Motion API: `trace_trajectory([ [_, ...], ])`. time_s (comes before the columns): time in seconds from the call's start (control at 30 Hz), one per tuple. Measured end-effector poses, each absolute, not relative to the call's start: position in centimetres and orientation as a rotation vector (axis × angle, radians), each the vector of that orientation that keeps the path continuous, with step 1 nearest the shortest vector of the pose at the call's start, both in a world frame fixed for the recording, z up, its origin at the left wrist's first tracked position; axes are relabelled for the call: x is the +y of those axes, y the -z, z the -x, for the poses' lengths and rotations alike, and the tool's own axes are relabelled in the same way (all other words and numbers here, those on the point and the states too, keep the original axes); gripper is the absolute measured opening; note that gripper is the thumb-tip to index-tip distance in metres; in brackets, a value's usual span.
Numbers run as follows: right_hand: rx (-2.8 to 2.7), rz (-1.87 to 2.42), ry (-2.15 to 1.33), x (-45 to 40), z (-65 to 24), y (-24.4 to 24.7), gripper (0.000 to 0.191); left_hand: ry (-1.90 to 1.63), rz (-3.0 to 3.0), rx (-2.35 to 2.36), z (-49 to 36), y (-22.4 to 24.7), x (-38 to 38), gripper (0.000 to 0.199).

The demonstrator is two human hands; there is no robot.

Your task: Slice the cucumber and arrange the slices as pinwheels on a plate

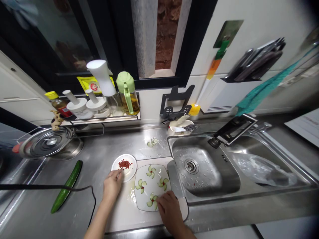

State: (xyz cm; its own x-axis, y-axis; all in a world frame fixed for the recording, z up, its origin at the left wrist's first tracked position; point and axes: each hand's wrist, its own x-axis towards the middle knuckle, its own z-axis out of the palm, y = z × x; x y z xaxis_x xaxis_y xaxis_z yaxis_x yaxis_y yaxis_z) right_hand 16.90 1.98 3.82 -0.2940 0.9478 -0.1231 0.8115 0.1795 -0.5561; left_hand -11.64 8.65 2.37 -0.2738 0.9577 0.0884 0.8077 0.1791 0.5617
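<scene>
My left hand [113,182] is at the near rim of a small white dish [133,171] with dried red berries [125,163], fingertips pinched. Whether something is between them is hidden. Low on the square white plate [149,184], my right hand [170,209] has its fingers drawn together at a pinwheel of cucumber slices [152,200]. I cannot make out what they grip. Several such pinwheels lie on the plate, and the top one [151,171] shows no clear red centre. Under the plate is a white cutting board [122,215], with a wide knife blade [175,176] along its right side.
A whole cucumber [67,186] lies to the left, near a dark cable [74,188]. Cucumber scraps [152,142] rest behind the board. On the right is a steel sink [206,169] with a black faucet [221,132]. A lidded pot [52,142] and a condiment shelf [107,119] stand behind.
</scene>
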Motion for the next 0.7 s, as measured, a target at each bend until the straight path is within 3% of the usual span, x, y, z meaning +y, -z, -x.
trace_trajectory([
  [0.3,-2.205,1.667,-0.774,2.3,-16.0,-3.6,0.018,-0.682,-1.98,1.729,5.7,-2.7,4.9,0.024],
  [0.7,-2.198,1.653,-0.803,2.5,-15.8,-4.2,0.015,-0.615,-2.031,1.732,4.1,-1.5,4.6,0.021],
])
